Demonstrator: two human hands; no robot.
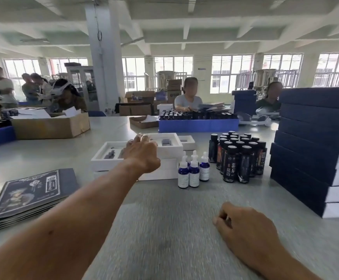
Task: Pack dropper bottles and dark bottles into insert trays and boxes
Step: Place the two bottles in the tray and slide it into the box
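From the head view, my left hand (141,153) is stretched out over the stack of white insert trays (169,147) near the middle of the tabletop (164,229). Its fingers lie on the top tray's rim, though I cannot tell whether they grip it; I judge I am fetching a tray to load. My right hand (243,227) rests on the tabletop by the near edge, fingers loosely curled and grasping nothing, waiting its turn. Just right of the trays stand the dropper bottles (193,170), and beside those the dark bottles (238,156), grouped within easy reach. The dark blue boxes (310,150) are stacked at the right edge, and flat printed sleeves (31,195) lie toward the left edge.
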